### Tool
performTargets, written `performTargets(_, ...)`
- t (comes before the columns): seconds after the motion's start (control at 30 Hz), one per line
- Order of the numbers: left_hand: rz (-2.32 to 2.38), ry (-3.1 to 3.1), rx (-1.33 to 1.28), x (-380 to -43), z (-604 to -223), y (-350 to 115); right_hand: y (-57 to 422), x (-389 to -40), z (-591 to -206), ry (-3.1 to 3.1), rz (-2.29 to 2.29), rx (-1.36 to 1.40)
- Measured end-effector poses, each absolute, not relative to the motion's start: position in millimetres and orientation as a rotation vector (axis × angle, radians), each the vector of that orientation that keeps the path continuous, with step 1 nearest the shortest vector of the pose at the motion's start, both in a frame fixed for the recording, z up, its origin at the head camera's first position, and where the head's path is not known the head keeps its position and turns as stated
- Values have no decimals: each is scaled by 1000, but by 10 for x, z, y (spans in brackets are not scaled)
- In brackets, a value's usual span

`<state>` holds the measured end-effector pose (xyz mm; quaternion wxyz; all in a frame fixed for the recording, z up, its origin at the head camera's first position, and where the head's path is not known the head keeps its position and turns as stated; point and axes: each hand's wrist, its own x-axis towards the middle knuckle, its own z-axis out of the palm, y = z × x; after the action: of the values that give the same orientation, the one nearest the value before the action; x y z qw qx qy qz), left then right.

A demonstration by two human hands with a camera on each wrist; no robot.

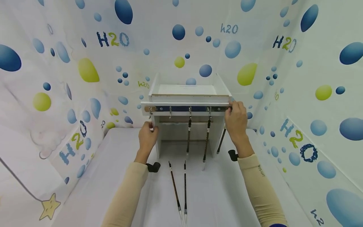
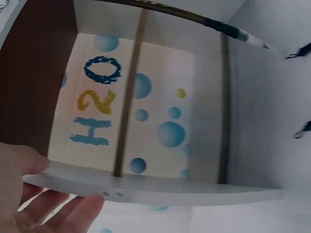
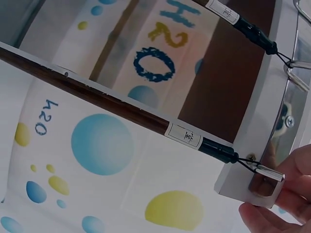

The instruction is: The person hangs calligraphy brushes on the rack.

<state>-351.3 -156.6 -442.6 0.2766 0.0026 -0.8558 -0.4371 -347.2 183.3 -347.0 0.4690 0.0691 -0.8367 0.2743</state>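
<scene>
A small white shelf rack (image 1: 187, 98) stands ahead, with a dark hook rail (image 1: 177, 108) along its front. My left hand (image 1: 147, 138) grips the rack's left side panel (image 2: 160, 196), thumb inside and fingers outside. At the right end of the rail, my right hand (image 1: 237, 123) holds the rail's end beside the last hook (image 3: 269, 172). Three calligraphy brushes hang by loops from the hooks: a brush (image 1: 189, 135), a second brush (image 1: 207, 140) and, partly behind my right hand, a third brush (image 1: 222, 140). The two leftmost hooks carry nothing.
Two more brushes lie on the white tabletop (image 1: 215, 195) in front of the rack, a brown brush (image 1: 175, 187) and a darker brush (image 1: 185, 186). A white backdrop (image 1: 158, 28) with blue and green dots surrounds the table at the back and sides.
</scene>
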Motion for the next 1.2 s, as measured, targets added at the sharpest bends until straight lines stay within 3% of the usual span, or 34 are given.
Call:
performTargets(0.67,-1426,-2797,150,-2596,-5502,-1180,1830,-3487,-3464,-2066,654,154)
performTargets(1.2,-1330,-2856,151,-2470,-5800,-907,1851,-3487,-3470,-2067,643,166)
